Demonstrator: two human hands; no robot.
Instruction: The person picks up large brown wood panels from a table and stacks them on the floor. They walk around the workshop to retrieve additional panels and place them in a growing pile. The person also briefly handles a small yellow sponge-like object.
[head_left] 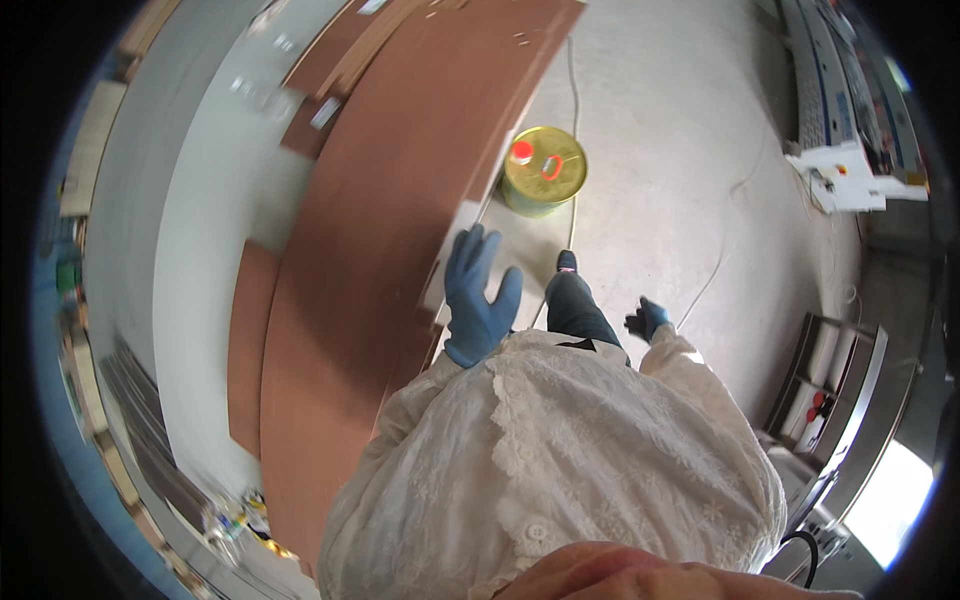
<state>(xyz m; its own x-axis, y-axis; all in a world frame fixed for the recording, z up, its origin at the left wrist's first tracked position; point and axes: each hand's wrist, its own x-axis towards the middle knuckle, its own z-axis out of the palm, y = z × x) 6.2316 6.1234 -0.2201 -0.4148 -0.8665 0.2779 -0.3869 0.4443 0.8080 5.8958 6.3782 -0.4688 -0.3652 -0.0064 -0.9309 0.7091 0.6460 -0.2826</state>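
My left hand (477, 300), in a blue work glove, is open with its fingers stretched and the thumb apart. It hangs beside the near right edge of a long brown board (370, 200), and nothing is in it. Whether it touches the edge I cannot tell. My right hand (650, 318), in a blue glove with dark fingers, hangs low at my right side, away from the boards. Its fingers look loosely apart, with no held thing showing. A yellow-green metal drum (544, 172) with a red cap and a red handle stands on the floor ahead.
Smaller brown boards (252, 350) and strips (375, 50) lie left of and on the long board. A cable (574, 85) runs over the grey floor (680, 130) past the drum. A white and blue machine (840, 170) stands far right, and a dark shelf unit (825, 375) near right.
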